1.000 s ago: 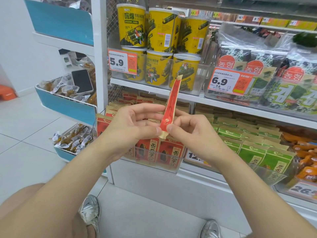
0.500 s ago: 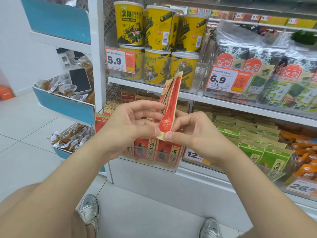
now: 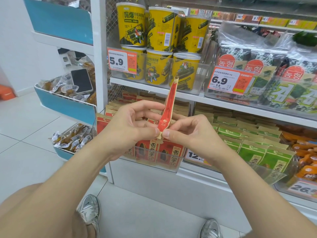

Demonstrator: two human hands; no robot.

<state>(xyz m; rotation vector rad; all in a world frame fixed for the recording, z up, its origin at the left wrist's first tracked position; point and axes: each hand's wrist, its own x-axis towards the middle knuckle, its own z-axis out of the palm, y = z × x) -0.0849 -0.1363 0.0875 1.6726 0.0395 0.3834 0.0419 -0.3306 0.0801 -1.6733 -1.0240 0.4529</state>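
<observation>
Nearest: two forearms [image 3: 51, 194] reach forward from the bottom edge. Below them, a pair of silver shoes [image 3: 90, 210] stands on the pale tiled floor [image 3: 25, 127].

Left hand [image 3: 130, 127]: fingers [image 3: 154, 130] curled, thumb and forefinger pinching the lower left edge of a red packet [image 3: 169, 107]. Right hand [image 3: 192, 134]: thumb and forefinger pinch the same lower end from the right, the other fingers loosely curled behind. The two thumb tips sit just beside each other at the packet's tan bottom seam. Neither hand holds anything else.

Packet: long, thin, seen nearly edge-on, upright with a slight lean to the right at the top. It is held in the air in front of the shelving and touches only the two hands. Its top end shows in front of the lowest yellow tubs [image 3: 159, 28].

Behind the hands: a clear bin [image 3: 154, 166] on the lower level, filled with red packs [image 3: 164, 152] of like colouring. To its right are green packs [image 3: 253, 152], then orange packs [image 3: 305, 152] at the far edge.

Upper shelf [image 3: 223, 102]: the yellow tubs are stacked two high behind a price tag [image 3: 122, 60] reading 5.9. Right of them are seaweed packs [image 3: 274, 66] in clear wrap, with a second tag [image 3: 229, 79] reading 6.9.

Left side rack: a blue-fronted basket [image 3: 68, 107] of small wrapped snacks [image 3: 56, 86], with a phone [image 3: 82, 81] lying on top, screen dark.
</observation>
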